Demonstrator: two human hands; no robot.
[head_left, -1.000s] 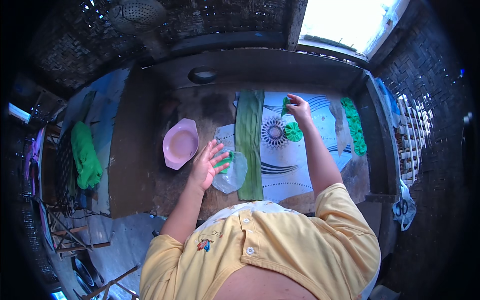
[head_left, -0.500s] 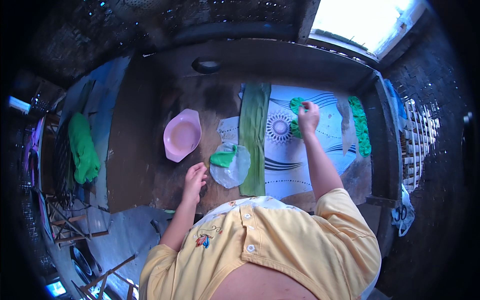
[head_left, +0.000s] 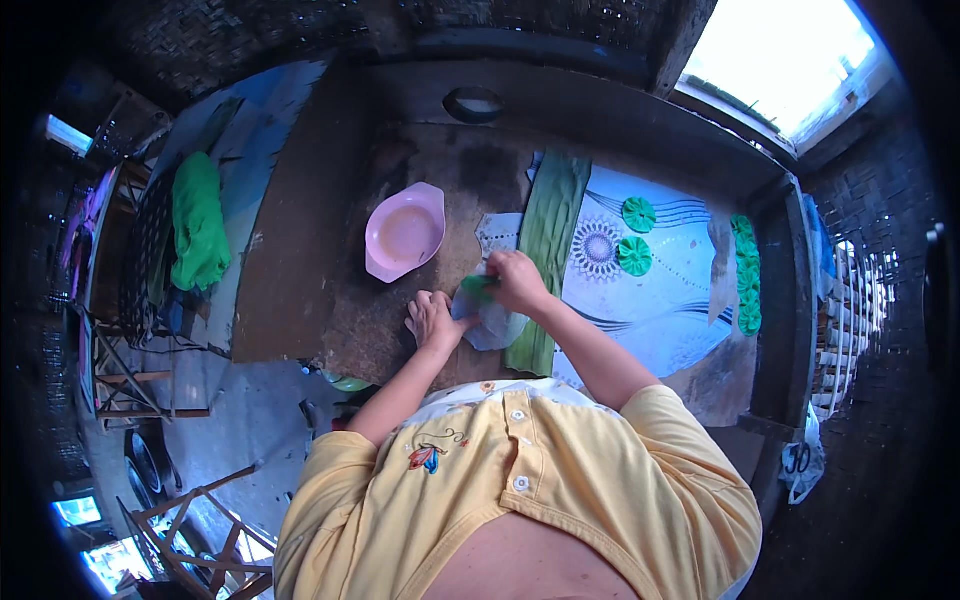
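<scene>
A round sheet of clear plastic [head_left: 495, 332] lies on the wooden worktop, with a soft green piece [head_left: 476, 288] on it. My right hand [head_left: 520, 284] is over the sheet, its curled fingers pinching at the green piece's edge. At the sheet's left side is my left hand [head_left: 434, 322], fingers apart and thumb reaching onto the plastic; nothing shows in its grip. To the right, on a white patterned sheet [head_left: 650, 310], lie two pleated green rosettes, the upper rosette [head_left: 639, 214] and the lower rosette [head_left: 634, 256]. The right fingertips partly cover the green piece.
A pink bowl [head_left: 383, 266] with pale liquid stands left. A long green leaf strip [head_left: 548, 215] lies beside the plastic. More rosettes [head_left: 746, 280] form a row near the right wall. Raised boards [head_left: 300, 205] enclose the worktop; a green cloth [head_left: 200, 225] lies beyond the left one.
My right hand has left the upper rosette and come back left to the green piece on the plastic. The left hand has moved in to the plastic's edge. The whole view has shifted.
</scene>
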